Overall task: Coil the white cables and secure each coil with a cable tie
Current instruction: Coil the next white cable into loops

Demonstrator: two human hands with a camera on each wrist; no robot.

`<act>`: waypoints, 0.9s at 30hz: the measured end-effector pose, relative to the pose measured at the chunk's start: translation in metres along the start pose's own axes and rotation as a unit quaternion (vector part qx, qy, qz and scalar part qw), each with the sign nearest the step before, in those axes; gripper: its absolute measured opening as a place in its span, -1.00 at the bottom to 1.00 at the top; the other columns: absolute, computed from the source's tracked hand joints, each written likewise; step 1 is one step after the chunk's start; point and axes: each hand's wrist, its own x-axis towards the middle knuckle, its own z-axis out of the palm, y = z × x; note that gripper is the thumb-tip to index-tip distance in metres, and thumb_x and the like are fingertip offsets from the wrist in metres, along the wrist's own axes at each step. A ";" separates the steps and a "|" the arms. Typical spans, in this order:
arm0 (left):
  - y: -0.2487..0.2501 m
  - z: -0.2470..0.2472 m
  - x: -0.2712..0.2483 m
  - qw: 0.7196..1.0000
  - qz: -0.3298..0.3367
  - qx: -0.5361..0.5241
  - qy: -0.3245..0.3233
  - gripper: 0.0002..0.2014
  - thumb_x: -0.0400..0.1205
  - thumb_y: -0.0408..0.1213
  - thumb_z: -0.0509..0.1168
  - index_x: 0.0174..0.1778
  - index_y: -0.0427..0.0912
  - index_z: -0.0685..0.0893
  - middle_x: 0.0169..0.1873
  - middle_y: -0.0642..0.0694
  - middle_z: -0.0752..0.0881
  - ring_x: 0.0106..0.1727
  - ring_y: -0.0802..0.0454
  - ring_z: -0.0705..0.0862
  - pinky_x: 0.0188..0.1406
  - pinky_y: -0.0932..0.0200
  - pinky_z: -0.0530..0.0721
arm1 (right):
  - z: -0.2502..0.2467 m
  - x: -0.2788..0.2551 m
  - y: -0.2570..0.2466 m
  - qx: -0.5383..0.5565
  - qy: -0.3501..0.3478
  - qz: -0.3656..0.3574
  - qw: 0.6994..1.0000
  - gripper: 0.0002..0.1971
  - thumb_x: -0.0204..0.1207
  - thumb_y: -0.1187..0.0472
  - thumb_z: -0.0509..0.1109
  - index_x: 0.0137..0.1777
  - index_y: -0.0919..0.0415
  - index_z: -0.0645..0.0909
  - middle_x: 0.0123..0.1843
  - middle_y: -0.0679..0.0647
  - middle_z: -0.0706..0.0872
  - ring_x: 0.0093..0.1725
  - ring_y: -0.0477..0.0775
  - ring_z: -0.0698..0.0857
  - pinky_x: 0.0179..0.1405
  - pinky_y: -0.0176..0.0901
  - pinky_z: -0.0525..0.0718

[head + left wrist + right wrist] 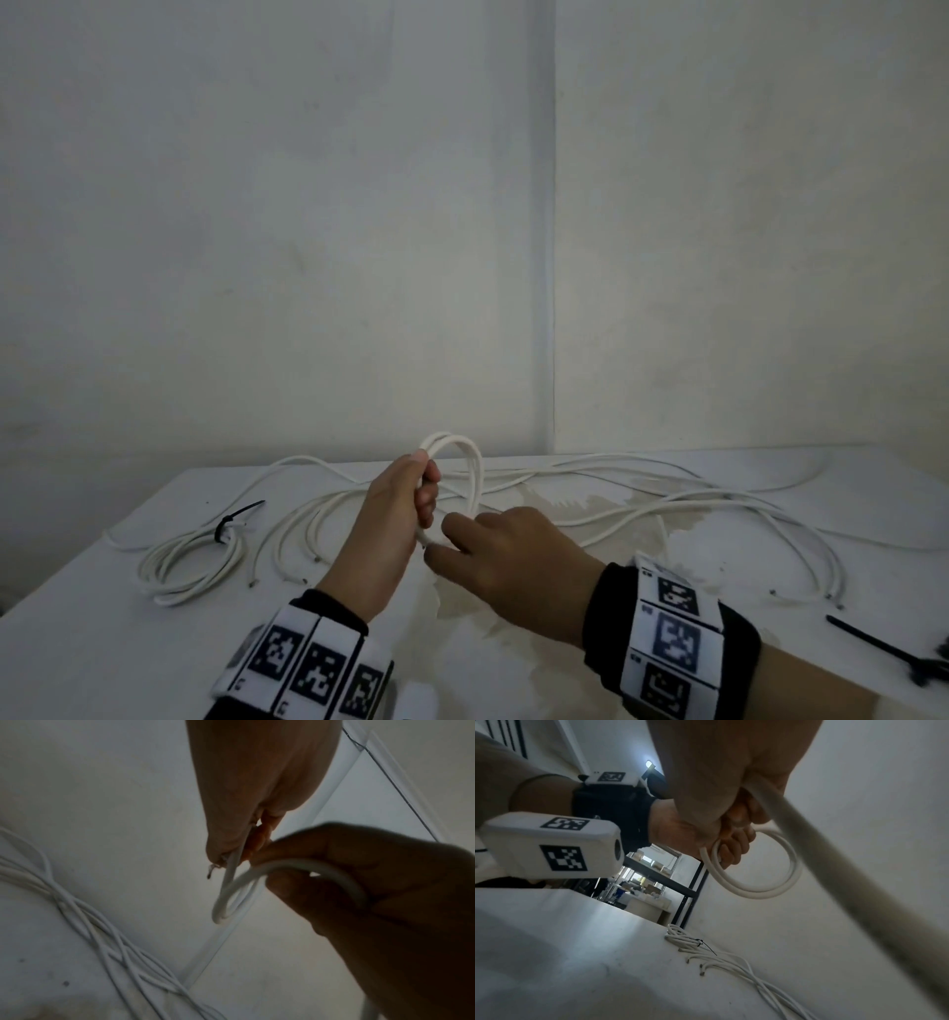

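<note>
- A finished coil (192, 562) of smooth, round white cable lies flat at the left of the matte white table (77, 632). It is a long oval running from near-left to far-right.
- A black cable tie (233, 519) cinches the far end of that coil, and its thin tail points up and to the right.
- Just right of it, loose white cables (616, 514) sprawl in long slack curves across the table towards the right edge. Their cut ends show dark tips that face the near side.
- The left hand (395, 519) is closed round a small coil in progress (462, 462), with the fingers curled over its strands. This coil is held above the table at the centre. It stands upright as a narrow loop of a few turns, with its long axis vertical and its rounded top towards the wall.
- The right wrist view shows that small coil (759, 862) as a near-circular ring hanging below the fist.
- The right hand (508, 560) is just beside the left. Its thumb and fingers pinch the cable where it curves back to the loop's lower end.
- At the far right edge, a loose black cable tie (873, 642) lies flat with its slim strap pointing up-left.
</note>
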 end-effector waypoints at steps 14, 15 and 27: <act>0.002 -0.008 -0.003 0.992 -0.028 -0.117 -0.032 -0.67 0.71 -0.26 0.00 -0.35 -0.24 0.47 -0.69 0.06 0.31 -0.65 0.20 0.27 -0.47 0.23 0.22 | -0.009 -0.017 0.012 0.073 -0.024 0.075 0.994 -0.75 0.49 0.08 0.16 -0.26 -0.01 0.67 -0.44 -0.13 0.61 -0.63 -0.07 0.52 -0.62 -0.37 0.12; 0.002 -0.007 -0.003 0.992 -0.030 -0.120 -0.034 -0.68 0.71 -0.27 0.00 -0.35 -0.24 0.47 -0.69 0.06 0.31 -0.64 0.19 0.28 -0.46 0.22 0.23 | -0.010 -0.019 0.012 0.081 -0.019 0.057 0.995 -0.76 0.50 0.10 0.17 -0.25 0.00 0.67 -0.42 -0.14 0.62 -0.61 -0.07 0.53 -0.61 -0.37 0.13; -0.014 0.015 -0.027 0.984 -0.022 0.090 -0.152 -0.73 0.61 -0.38 0.17 -0.42 -0.17 0.58 -0.62 -0.01 0.56 -0.57 0.17 0.46 -0.46 0.31 0.41 | -0.033 -0.003 0.019 0.270 -0.035 0.139 0.952 -0.87 0.39 0.00 0.35 -0.18 -0.04 0.45 -0.35 -0.11 0.70 -0.39 -0.07 0.55 -0.51 -0.38 0.30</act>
